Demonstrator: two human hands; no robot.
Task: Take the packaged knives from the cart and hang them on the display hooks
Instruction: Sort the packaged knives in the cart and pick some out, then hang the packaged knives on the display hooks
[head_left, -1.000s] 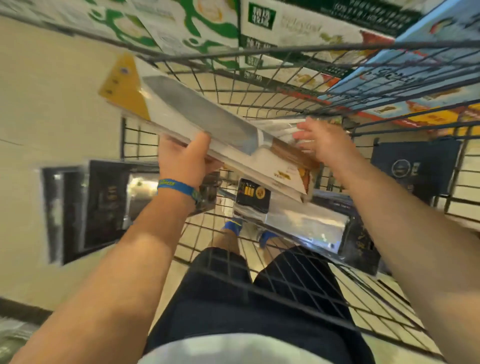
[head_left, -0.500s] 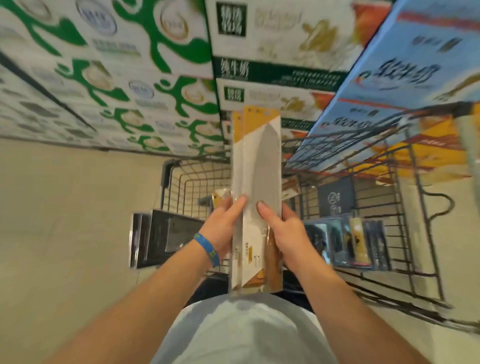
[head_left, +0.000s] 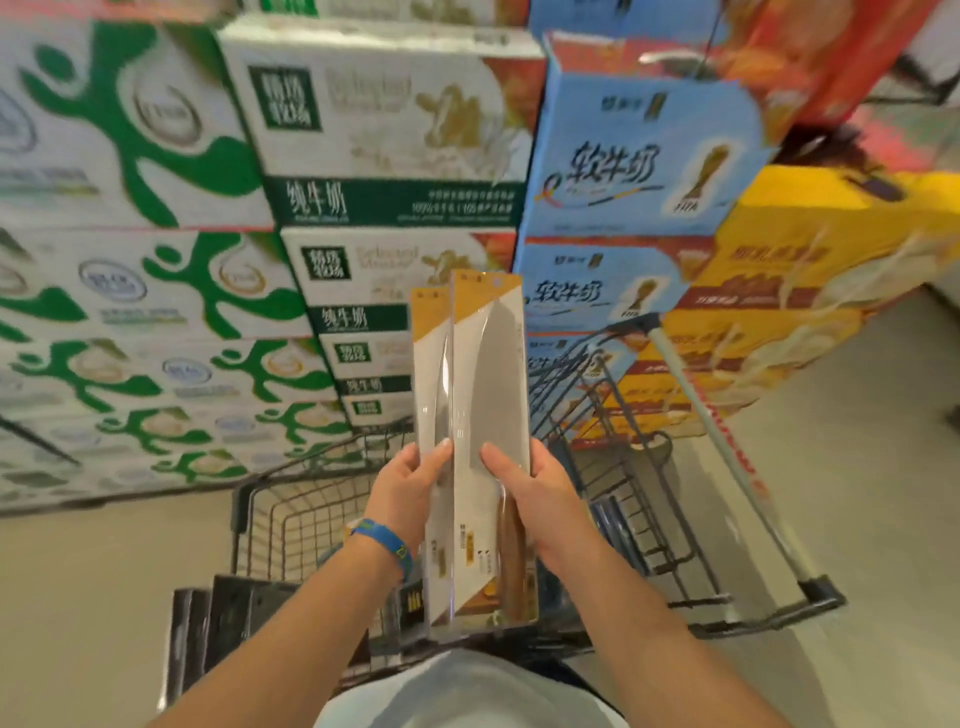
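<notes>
1. Where the view is nearest, on the person's side of the cart (head_left: 270, 525), a pale shirt (head_left: 467, 691) fills the bottom edge, and both bare forearms stretch forward above the cart's basket.
2. The left hand (head_left: 410, 493), with a blue wristband (head_left: 387, 545) on its wrist, grips the rear packaged knife (head_left: 431, 374) by its left edge. Its thumb is laid across the front and its fingers are curled out of sight behind.
3. The right hand (head_left: 535, 493) grips the front packaged knife (head_left: 488, 395) by its right edge. Its thumb is pressed flat on the clear face and its fingers are wrapped behind.
4. Both packs are held upright above the cart's near end, long axis vertical. The front pack overlaps the right part of the rear one and stands a little higher.
5. In the front pack the blade tip points up and the wooden handle sits at the bottom, with the yellow header card uppermost. The rear pack's knife is mostly covered.
6. Dark flat packages (head_left: 228, 618) stand on edge at the cart's near left corner; their contents are too blurred to tell.
7. The cart's handle bar (head_left: 727, 467) runs along its right side.
8. Beyond the cart's far end, stacked cartons rise from the floor (head_left: 104, 571): green-and-white cartons (head_left: 130, 260) to the left, blue cartons (head_left: 623, 171) straight ahead and yellow cartons (head_left: 779, 312) to the right.
</notes>
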